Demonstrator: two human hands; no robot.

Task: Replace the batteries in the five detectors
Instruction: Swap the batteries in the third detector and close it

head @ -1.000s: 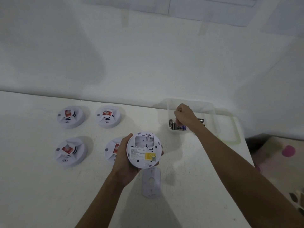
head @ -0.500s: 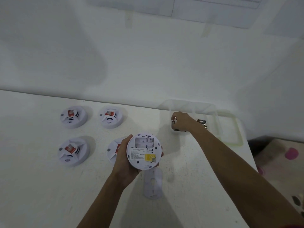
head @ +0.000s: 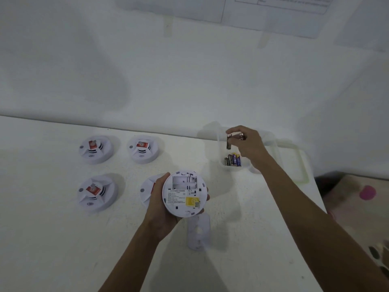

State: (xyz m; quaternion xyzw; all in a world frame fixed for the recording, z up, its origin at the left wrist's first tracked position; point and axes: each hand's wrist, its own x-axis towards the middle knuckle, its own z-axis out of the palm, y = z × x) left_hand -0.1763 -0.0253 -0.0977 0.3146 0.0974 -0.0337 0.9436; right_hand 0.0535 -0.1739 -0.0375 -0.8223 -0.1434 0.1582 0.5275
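The left hand (head: 162, 204) grips an upturned detector (head: 184, 193) with an empty battery bay, the right hand (head: 245, 145) pinches batteries (head: 229, 142) above a clear tub (head: 223, 142), and four detectors wait on the desk (head: 63, 239).

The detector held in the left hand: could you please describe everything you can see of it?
The detector is a round disc of white, plastic-looking material, held with its back toward the camera. Its battery bay near the top edge is uncovered and looks empty. Below are lines of small print and a yellow sticker. The left hand grips it from the left and underneath, fingertips showing at its right rim, above the table.
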